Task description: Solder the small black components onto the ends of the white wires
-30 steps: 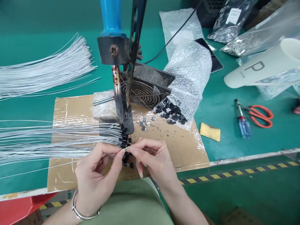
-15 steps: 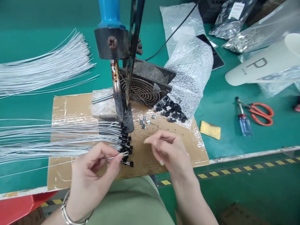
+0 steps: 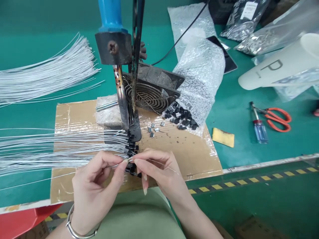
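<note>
My left hand (image 3: 99,186) pinches a thin wire near the lower middle of the view. Its fingertips nearly meet those of my right hand (image 3: 158,169), which pinches a thin wire that trails back over its fingers. Under and behind the hands, white wires (image 3: 82,146) with black ends (image 3: 131,146) lie in rows on the cardboard (image 3: 194,156). Above them stands a soldering iron (image 3: 120,96), tip down, with a blue handle. Small dark pieces (image 3: 152,134) are scattered on the cardboard behind my right hand.
A fan (image 3: 149,96) stands behind the iron. Bubble wrap (image 3: 201,73) with a pile of black pieces (image 3: 180,116) lies right of it. Farther right are a yellow sponge (image 3: 223,137), a screwdriver (image 3: 260,131), orange-handled pliers (image 3: 281,119) and a white cup (image 3: 276,68). Another wire bundle (image 3: 50,76) lies left.
My right hand has moved left, and its fingertips are now beside my left fingertips. A thin wire now shows across my right hand. The view has shifted slightly.
</note>
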Available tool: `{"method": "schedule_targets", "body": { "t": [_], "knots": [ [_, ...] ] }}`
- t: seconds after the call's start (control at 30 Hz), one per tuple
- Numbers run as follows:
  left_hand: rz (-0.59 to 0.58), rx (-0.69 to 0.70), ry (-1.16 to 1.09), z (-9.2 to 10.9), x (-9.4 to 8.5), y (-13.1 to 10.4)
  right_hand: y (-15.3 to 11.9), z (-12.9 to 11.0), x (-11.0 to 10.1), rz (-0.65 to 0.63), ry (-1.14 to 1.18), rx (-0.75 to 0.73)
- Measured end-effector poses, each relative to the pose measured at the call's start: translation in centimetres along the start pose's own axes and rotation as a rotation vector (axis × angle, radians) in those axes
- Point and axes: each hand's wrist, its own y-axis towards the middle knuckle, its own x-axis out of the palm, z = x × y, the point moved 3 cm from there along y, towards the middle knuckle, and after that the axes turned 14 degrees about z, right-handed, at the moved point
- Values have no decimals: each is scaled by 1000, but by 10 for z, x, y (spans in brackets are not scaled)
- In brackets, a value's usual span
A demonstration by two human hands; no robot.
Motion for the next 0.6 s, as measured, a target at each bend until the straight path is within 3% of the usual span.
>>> {"method": "schedule_targets", "body": {
  "t": [0.17, 0.4, 0.6],
  "knots": [
    [9, 89, 17, -4, 1, -7, 0, -2, 1, -1, 23, 36],
    [92, 385, 133, 6, 6, -9, 0, 1, 6, 38, 100, 96],
    [126, 346, 39, 2, 6, -9, 2, 2, 10, 44, 170, 131]
  ]
}}
